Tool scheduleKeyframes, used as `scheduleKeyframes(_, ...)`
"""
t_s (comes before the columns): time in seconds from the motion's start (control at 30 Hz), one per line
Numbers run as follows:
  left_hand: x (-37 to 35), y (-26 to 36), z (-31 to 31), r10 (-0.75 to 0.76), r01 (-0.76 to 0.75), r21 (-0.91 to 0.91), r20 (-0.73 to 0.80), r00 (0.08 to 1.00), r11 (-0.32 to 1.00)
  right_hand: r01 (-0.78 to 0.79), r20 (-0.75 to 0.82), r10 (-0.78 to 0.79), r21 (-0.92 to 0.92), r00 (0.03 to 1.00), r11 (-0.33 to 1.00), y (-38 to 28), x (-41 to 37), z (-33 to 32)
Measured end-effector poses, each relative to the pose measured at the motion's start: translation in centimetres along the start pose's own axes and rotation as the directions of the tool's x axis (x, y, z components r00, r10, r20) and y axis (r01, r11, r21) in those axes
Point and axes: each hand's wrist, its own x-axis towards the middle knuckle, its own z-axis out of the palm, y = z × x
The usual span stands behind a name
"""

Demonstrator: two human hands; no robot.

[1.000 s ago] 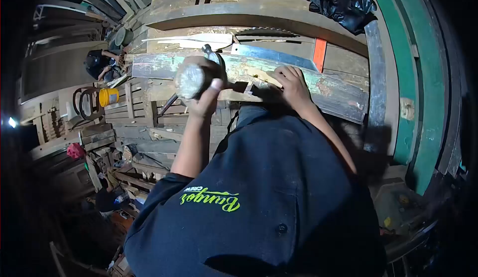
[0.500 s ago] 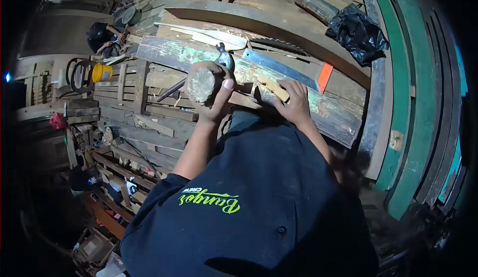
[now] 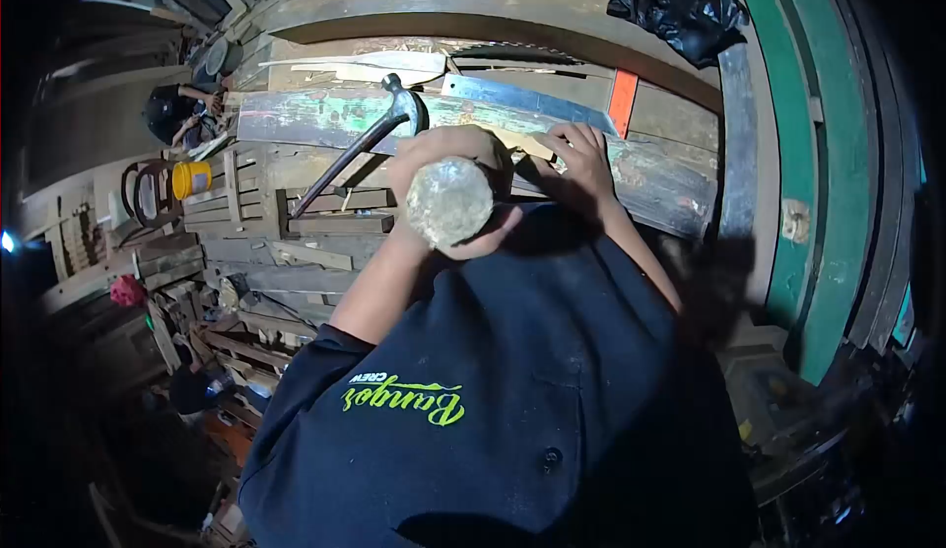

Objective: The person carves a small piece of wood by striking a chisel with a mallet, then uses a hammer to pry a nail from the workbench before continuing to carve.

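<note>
1. My left grip (image 3: 448, 178) is curled tightly round a thick round-ended block (image 3: 450, 201); its pale, scuffed end faces up at my camera and hides most of what lies beneath.
2. My right grip (image 3: 581, 159) is to the right of the left one, fingers bent, at the right end of a pale wood piece (image 3: 524, 142); I cannot tell whether it pinches that piece or only rests there.
3. The wood piece lies between the two grips, just beyond the left one and partly covered by it, on a paint-flaked plank (image 3: 296, 117).
4. To the left of my left grip and beyond it I see a claw hammer (image 3: 361, 151), its head on the plank, its handle slanting back toward me.
5. Just beyond my right grip lies a metal blade with an orange end (image 3: 532, 97).
6. Farther past the right grip, a crumpled black plastic bag (image 3: 675, 8) sits on the surface (image 3: 675, 119).
7. Well left of both grips are a yellow bucket (image 3: 191, 179) and another person (image 3: 169, 114).
</note>
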Motion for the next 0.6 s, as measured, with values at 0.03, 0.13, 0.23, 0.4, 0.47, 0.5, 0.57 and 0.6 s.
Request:
scheduleKeyframes(0.03,-0.1,-0.6,0.5,-0.017,0.017,0.027,-0.006,1.000,1.000,-0.016,-0.007,0.016,0.002,1.000,1.000,0.0,0.0,-0.1)
scheduleKeyframes(0.13,-0.1,-1.3,0.8,-0.021,0.022,-0.057,0.016,1.000,0.998,0.016,-0.001,-0.016,0.041,1.000,0.999,-0.1,0.1,-0.6)
scheduleKeyframes(0.23,0.4,-0.2,0.7,0.015,-0.012,-0.104,0.027,1.000,0.995,-0.009,0.011,0.009,0.022,1.000,1.000,-0.1,0.0,-0.5)
scheduleKeyframes(0.4,0.0,-1.7,1.5,0.071,-0.060,-0.182,0.053,0.996,0.981,-0.031,0.001,0.031,0.031,1.000,0.999,-0.4,0.1,-0.6)
scheduleKeyframes(0.47,-0.2,-2.7,0.9,0.019,-0.012,-0.098,0.072,0.997,0.995,-0.008,-0.019,0.010,0.066,1.000,0.998,-0.2,0.1,-0.6)
scheduleKeyframes(0.5,-0.1,-2.4,0.5,0.022,-0.014,-0.100,0.079,0.997,0.995,-0.013,-0.024,0.014,0.064,1.000,0.998,-0.1,0.0,-0.6)
scheduleKeyframes(0.57,-0.3,-1.4,-0.1,0.019,-0.037,0.107,0.170,0.985,0.994,-0.012,0.018,0.011,0.052,1.000,0.999,0.2,0.0,-0.5)
scheduleKeyframes(0.6,0.8,-0.5,0.9,0.089,-0.071,-0.205,0.078,0.993,0.976,-0.018,0.013,0.017,0.049,1.000,0.999,0.3,0.1,-0.5)
